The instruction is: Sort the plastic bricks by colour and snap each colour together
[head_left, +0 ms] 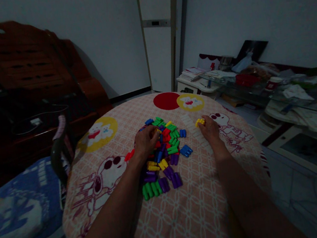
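A loose pile of plastic building blocks (166, 143) in green, red, blue, purple and yellow lies in the middle of the round table. At the pile's left side, my left hand (144, 141) is closed, with a bit of a yellow block (158, 130) showing at its fingertips. To the right of the pile, my right hand (210, 130) pinches a bumpy yellow block piece (200, 122) just over or on the cloth. Between pile and right hand lie blue blocks (186, 151). Green joined blocks (151, 190) sit at the pile's near edge.
A patterned pink tablecloth (191, 217) covers the table. On the left stand a chair (58, 150) with a blue cushion and a dark wooden bench (26, 71). A cluttered glass-topped cabinet (287, 103) runs along the right. A tall white appliance (161, 55) stands behind.
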A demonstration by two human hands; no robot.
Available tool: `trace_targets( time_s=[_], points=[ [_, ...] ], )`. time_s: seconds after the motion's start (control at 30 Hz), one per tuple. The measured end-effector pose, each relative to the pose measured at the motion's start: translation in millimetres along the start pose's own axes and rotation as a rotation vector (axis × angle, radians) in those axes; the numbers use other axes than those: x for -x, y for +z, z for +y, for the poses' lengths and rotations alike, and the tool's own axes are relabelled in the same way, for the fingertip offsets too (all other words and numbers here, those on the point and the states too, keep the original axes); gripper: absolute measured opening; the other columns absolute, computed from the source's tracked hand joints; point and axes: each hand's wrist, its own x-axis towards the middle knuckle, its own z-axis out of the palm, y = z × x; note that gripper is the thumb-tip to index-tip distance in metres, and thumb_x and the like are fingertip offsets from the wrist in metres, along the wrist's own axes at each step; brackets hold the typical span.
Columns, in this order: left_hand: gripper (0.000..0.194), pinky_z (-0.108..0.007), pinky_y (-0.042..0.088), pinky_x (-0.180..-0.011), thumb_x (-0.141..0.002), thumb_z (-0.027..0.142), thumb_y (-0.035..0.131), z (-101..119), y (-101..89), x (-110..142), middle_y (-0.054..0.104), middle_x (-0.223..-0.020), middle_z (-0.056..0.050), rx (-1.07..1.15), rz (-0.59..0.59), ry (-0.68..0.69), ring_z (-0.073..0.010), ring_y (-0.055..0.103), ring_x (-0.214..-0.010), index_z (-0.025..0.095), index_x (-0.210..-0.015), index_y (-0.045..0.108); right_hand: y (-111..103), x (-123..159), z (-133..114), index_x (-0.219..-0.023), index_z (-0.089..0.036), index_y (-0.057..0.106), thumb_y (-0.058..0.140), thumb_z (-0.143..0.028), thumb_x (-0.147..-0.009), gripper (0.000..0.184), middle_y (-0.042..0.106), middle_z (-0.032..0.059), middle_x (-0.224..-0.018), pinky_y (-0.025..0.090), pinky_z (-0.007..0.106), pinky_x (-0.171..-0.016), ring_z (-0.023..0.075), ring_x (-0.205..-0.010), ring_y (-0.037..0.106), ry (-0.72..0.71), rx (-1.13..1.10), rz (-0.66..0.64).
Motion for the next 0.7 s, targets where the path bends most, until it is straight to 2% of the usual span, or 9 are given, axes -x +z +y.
trace_targets(
  time_s=[0.1,0.17,0.23,0.3,0.37,0.5,0.6,0.7],
  points=[
    [0.032,-0.031,0.054,-0.074,-0.085,0.041,0.059,4,0.0,0,0.075,-0.089,-0.006,0.251,0.03,-0.044,-0.0214,0.069,-0.079,0.017,-0.102,0.073,-6,-2,-7,-0.122,-0.012,0.061,0.058,-0.033,-0.087,0.041,0.068,0.0177,-0.112,0.049,0.041,-0.092,0.0281,-0.102,0.062,-0.013,-0.011,0.086],
    [0.036,-0.032,0.057,-0.07,-0.082,0.045,0.063,6,1.6,-1,0.076,-0.091,-0.007,0.461,-0.007,-0.087,-0.0222,0.071,-0.079,0.016,-0.102,0.071,-13,-3,-18,-0.119,-0.012,0.064,0.057,-0.034,-0.089,0.038,0.067,0.0183,-0.11,0.048,0.042,-0.093,0.0282,-0.103,0.061,-0.066,-0.057,0.154],
    [0.039,-0.032,0.058,-0.067,-0.08,0.047,0.067,7,4.1,-2,0.076,-0.093,-0.008,0.647,-0.048,-0.126,-0.0231,0.072,-0.08,0.015,-0.101,0.068,-18,-2,-34,-0.109,-0.014,0.068,0.055,-0.033,-0.09,0.03,0.069,0.0161,-0.103,0.049,0.039,-0.09,0.0265,-0.099,0.062,-0.134,-0.142,0.148],
    [0.04,-0.032,0.059,-0.068,-0.079,0.048,0.069,8,6.7,-2,0.075,-0.094,-0.008,0.766,-0.071,-0.15,-0.0234,0.073,-0.081,0.015,-0.1,0.065,-21,1,-56,-0.095,-0.017,0.072,0.054,-0.032,-0.09,0.024,0.071,0.012,-0.093,0.05,0.034,-0.084,0.0228,-0.09,0.064,-0.191,-0.276,0.04],
    [0.039,-0.033,0.06,-0.069,-0.079,0.048,0.069,9,8.8,-2,0.075,-0.094,-0.007,0.82,-0.089,-0.154,-0.0229,0.073,-0.081,0.015,-0.1,0.063,-20,7,-80,-0.085,-0.019,0.073,0.058,-0.034,-0.088,0.022,0.073,0.0073,-0.086,0.05,0.03,-0.076,0.019,-0.081,0.065,-0.214,-0.462,-0.145],
    [0.036,-0.034,0.06,-0.072,-0.081,0.047,0.067,8,9.9,0,0.074,-0.093,-0.006,0.785,-0.102,-0.103,-0.0217,0.072,-0.08,0.017,-0.1,0.06,-12,22,-117,-0.084,-0.019,0.073,0.067,-0.04,-0.08,0.023,0.069,-0.0005,-0.069,0.049,0.025,-0.056,0.0146,-0.06,0.064,-0.077,-0.828,-0.495],
    [0.03,-0.031,0.057,-0.069,-0.084,0.043,0.064,9,8.0,0,0.072,-0.088,-0.004,0.672,-0.082,-0.054,-0.0207,0.071,-0.08,0.017,-0.099,0.06,-7,28,-127,-0.079,-0.018,0.069,0.072,-0.046,-0.074,0.029,0.064,-0.0029,-0.058,0.045,0.022,-0.043,0.0133,-0.048,0.06,0.08,-1.005,-0.611],
    [0.024,-0.027,0.053,-0.065,-0.087,0.039,0.059,11,6.4,1,0.069,-0.079,-0.001,0.515,-0.029,-0.014,-0.0185,0.069,-0.074,0.018,-0.099,0.06,-6,28,-129,-0.08,-0.018,0.066,0.079,-0.048,-0.064,0.037,0.066,-0.0026,-0.057,0.049,0.022,-0.042,0.0143,-0.048,0.063,0.191,-1.142,-0.622]
  ],
)
